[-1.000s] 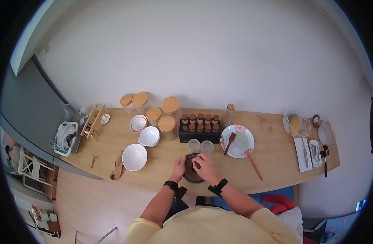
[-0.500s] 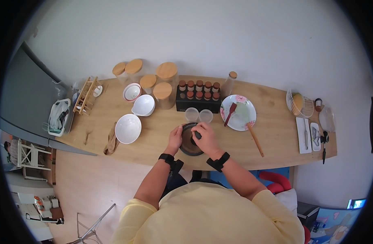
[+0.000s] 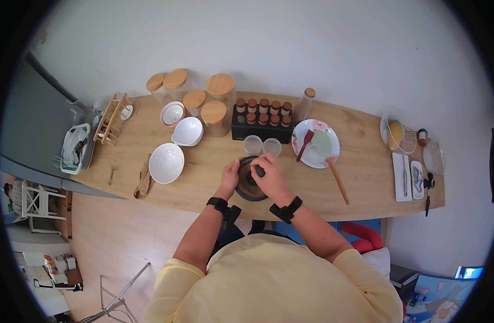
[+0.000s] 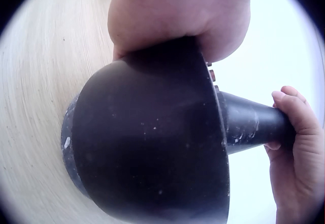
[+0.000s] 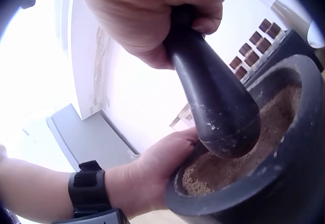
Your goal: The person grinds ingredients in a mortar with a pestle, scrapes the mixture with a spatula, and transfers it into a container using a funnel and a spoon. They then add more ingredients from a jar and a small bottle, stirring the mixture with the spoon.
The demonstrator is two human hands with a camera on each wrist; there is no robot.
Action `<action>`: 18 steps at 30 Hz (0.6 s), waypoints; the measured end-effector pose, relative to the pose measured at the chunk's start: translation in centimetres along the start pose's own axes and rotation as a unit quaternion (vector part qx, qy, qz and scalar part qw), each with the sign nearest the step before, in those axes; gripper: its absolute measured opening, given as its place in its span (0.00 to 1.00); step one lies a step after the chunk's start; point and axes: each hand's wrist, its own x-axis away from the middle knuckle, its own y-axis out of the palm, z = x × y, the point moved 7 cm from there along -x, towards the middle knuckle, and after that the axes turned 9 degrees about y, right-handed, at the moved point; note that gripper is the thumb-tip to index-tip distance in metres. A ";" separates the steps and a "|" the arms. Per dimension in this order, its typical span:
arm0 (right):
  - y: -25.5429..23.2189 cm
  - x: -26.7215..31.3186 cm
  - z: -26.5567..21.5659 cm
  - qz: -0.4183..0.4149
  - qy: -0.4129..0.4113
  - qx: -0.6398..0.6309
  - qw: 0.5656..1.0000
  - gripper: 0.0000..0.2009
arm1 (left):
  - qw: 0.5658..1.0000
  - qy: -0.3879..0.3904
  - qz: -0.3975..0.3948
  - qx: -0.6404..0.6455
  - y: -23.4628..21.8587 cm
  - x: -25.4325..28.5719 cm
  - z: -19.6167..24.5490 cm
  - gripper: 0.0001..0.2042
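A dark stone mortar [image 3: 251, 197] stands near the table's front edge. My left hand [image 3: 230, 177] grips its left side, with the palm against the outer wall [image 4: 152, 132] in the left wrist view. My right hand [image 3: 271, 175] holds the black pestle [image 5: 213, 92] by its narrow top end, fingers curled round it. In the right wrist view, the pestle's rounded head is tilted inside the mouth of the mortar, over coarse brown powder [image 5: 200, 175]. Just behind the mortar are two small clear cups [image 3: 272, 146].
Behind the cups sits a black rack [image 3: 262, 132] of brown-capped spice jars. A flowered plate [image 3: 317, 160] with a red spatula [image 3: 305, 145] and a wooden-handled utensil [image 3: 338, 183] lies right. White bowls [image 3: 166, 163] and wooden-lidded canisters [image 3: 213, 112] stand left.
The head view has tilted down, so the table sits higher in the picture. Both hands remain at the mortar, the right hand and pestle shifting only slightly over it.
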 end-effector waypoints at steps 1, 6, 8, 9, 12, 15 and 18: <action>0.5 0.2 0.3 -0.009 0.006 0.010 1.000 0.07 | 1.000 -0.001 -0.005 0.007 0.1 0.0 0.0 0.19; 0.2 -0.3 0.3 -0.006 -0.010 -0.016 1.000 0.07 | 1.000 -0.014 -0.002 0.015 0.1 0.4 0.5 0.19; -0.8 -0.9 -0.5 0.008 -0.019 -0.017 1.000 0.07 | 1.000 -0.015 0.001 0.016 0.1 0.3 0.2 0.19; -1.2 -1.0 -1.0 0.016 -0.021 -0.013 1.000 0.07 | 1.000 -0.017 -0.001 0.024 0.0 0.2 -0.1 0.19; -0.3 -0.3 -0.4 -0.001 -0.040 0.031 0.999 0.07 | 0.999 -0.015 0.001 0.033 0.0 0.2 -0.1 0.19; 0.7 -0.7 0.6 -0.024 -0.044 0.044 0.998 0.07 | 1.000 -0.003 0.005 0.029 0.0 -0.2 0.1 0.19; -0.4 -0.9 0.1 -0.012 -0.027 0.009 1.000 0.07 | 1.000 0.019 0.000 -0.003 -0.5 -0.1 -0.1 0.18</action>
